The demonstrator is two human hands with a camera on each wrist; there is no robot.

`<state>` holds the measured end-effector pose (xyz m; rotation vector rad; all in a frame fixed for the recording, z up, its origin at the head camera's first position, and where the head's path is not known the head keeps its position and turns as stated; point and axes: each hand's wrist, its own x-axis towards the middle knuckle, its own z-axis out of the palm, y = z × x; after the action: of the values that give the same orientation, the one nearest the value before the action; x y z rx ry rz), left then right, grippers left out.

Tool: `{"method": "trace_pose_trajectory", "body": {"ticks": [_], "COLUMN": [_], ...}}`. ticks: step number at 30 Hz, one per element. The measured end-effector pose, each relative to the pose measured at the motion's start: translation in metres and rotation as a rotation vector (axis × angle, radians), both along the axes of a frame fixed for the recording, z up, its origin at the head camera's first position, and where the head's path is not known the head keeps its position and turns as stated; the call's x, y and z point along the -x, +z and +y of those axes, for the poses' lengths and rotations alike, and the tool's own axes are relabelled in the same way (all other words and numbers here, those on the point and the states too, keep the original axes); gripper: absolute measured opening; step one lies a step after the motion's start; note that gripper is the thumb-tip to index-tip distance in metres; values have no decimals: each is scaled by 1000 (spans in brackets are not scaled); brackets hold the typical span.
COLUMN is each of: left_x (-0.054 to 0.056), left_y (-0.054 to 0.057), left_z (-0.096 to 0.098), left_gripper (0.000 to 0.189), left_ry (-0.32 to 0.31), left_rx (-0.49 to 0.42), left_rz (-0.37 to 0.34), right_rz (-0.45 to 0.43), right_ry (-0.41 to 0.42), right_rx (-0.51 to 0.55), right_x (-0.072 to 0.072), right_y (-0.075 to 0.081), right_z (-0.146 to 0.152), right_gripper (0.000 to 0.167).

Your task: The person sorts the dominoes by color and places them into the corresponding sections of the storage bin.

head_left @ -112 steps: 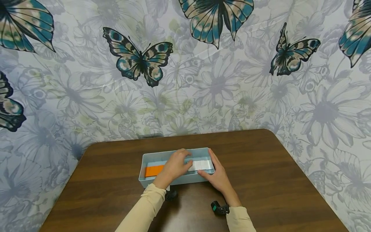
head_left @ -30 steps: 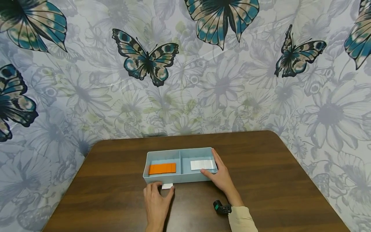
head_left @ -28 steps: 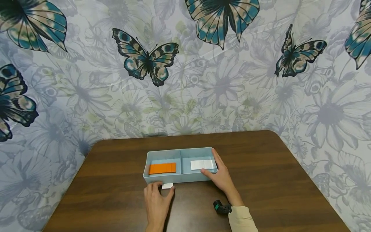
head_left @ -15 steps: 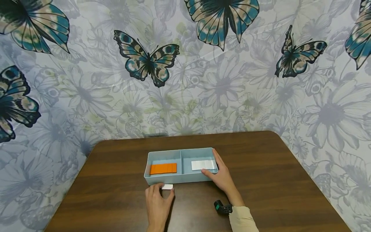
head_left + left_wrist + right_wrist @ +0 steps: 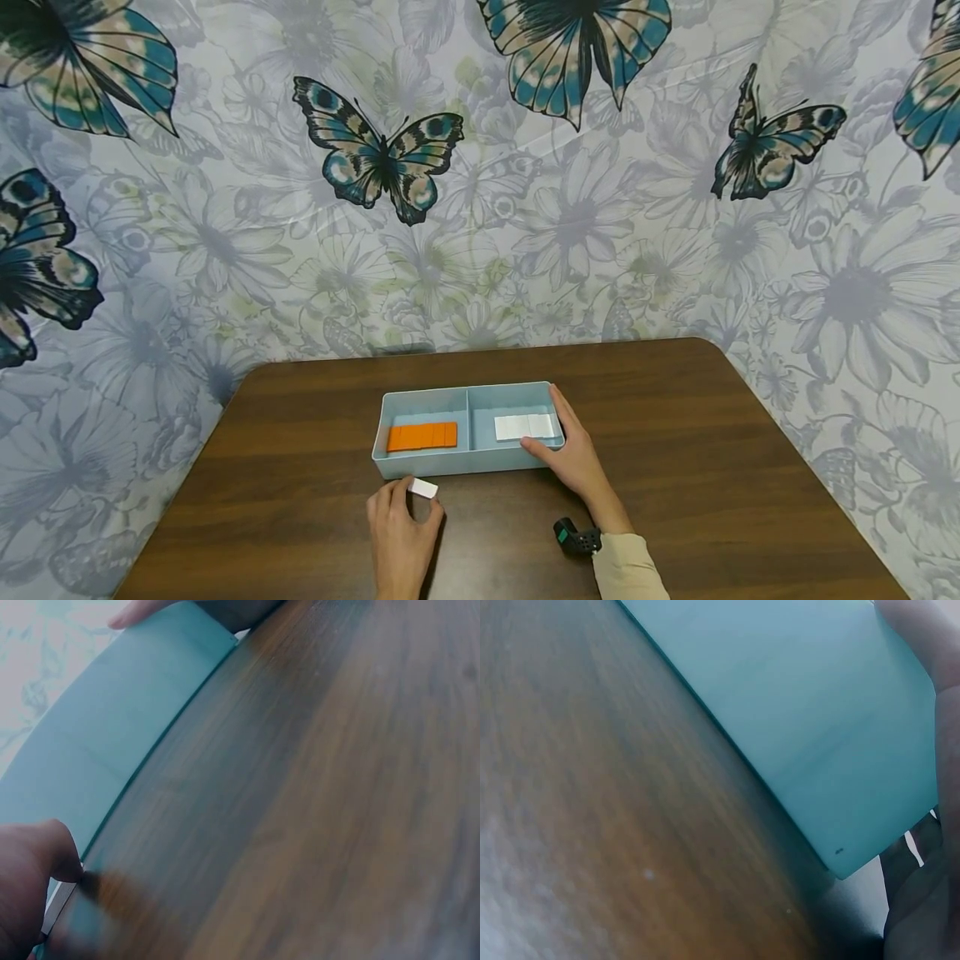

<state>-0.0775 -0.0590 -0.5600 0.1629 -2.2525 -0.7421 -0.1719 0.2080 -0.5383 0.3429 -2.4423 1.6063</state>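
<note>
My left hand (image 5: 402, 533) pinches a small flat white block (image 5: 423, 488) between thumb and fingers, just in front of the box. The block lies slightly turned; in the left wrist view only a thin edge of the white block (image 5: 57, 906) shows beside the hand. A light blue two-compartment box (image 5: 465, 462) sits on the table. My right hand (image 5: 576, 462) grips its right end, thumb over the front rim and fingers behind the end wall. A row of orange blocks (image 5: 422, 437) lies in the left compartment. Several white blocks (image 5: 522, 427) lie in the right compartment.
The brown wooden table (image 5: 675, 500) extends around the box, with its far edge a short way behind. Beyond it hangs a cloth (image 5: 562, 275) printed with butterflies and flowers. A black device (image 5: 576, 537) is worn at the right wrist.
My left hand left the box interior and came down in front of it to the white block. Lately it has shifted slightly left and nearer, turning the block. My right hand keeps its place.
</note>
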Motion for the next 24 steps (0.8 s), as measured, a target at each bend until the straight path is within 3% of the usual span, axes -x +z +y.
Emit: {"method": "trace_pose_trajectory", "body": {"ticks": [5,14,24], "left_x": [-1,-2,-6], "left_y": [1,3,14], "left_z": [-2,-6,-15], "left_gripper": [48,40,39], "left_ry": [20,-7,-79], "left_rx": [-19,24,-10], "left_rz": [-34,25,-110], "right_rz": [-3,1,9], "right_ry": [-2,-1,-6], "right_rx": [-4,-6,-13], "right_x": [0,0,0], "right_y": [0,0,-1], "right_z": [0,1,0], "right_gripper": [100,100,101]}}
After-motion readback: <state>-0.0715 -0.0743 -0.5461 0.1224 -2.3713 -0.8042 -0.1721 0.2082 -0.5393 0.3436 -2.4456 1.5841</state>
